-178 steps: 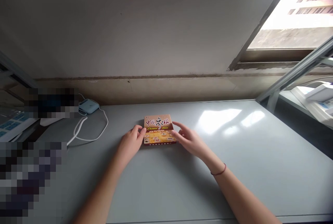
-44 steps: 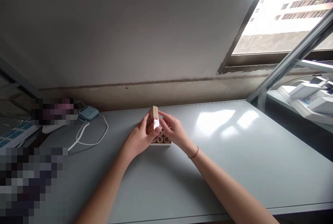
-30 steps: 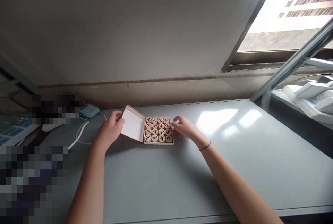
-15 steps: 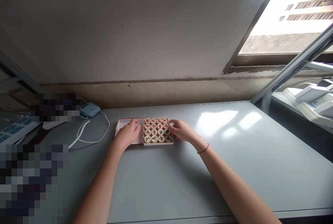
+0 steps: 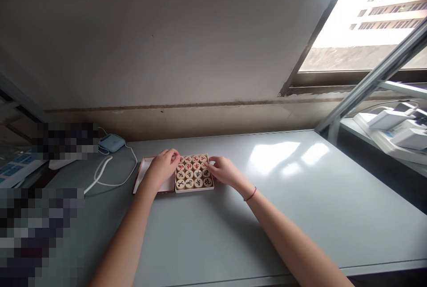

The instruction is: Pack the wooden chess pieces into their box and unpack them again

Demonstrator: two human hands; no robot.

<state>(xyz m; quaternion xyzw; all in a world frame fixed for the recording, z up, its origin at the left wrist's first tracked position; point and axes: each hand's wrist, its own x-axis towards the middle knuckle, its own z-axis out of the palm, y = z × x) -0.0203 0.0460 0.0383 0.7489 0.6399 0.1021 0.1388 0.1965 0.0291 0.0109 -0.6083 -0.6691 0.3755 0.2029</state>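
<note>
A shallow open box (image 5: 195, 190) holds rows of round wooden Chinese chess pieces (image 5: 189, 174), red characters in the far rows and black in the near ones. Its lid (image 5: 143, 172) lies inside-up against the box's left side, white inside with a reddish-brown edge. My left hand (image 5: 163, 165) is over the lid, fingers bent and drawn together at the far-left corner piece; whether they pinch anything is hidden. With thumb and fingers closed at the box's right edge, my right hand (image 5: 225, 170) steadies it there.
The grey table (image 5: 267, 216) carries a light-blue device (image 5: 114, 142) and a white cable (image 5: 128, 179) at the left. A power strip (image 5: 18, 167) is farther left. White equipment (image 5: 396, 127) stands beyond the metal frame at right, with a wall behind the table.
My left hand has shifted from over the lid toward the far-left pieces, and its fingers have drawn together. The right hand stays at the box's edge. The whole view has shifted slightly.
</note>
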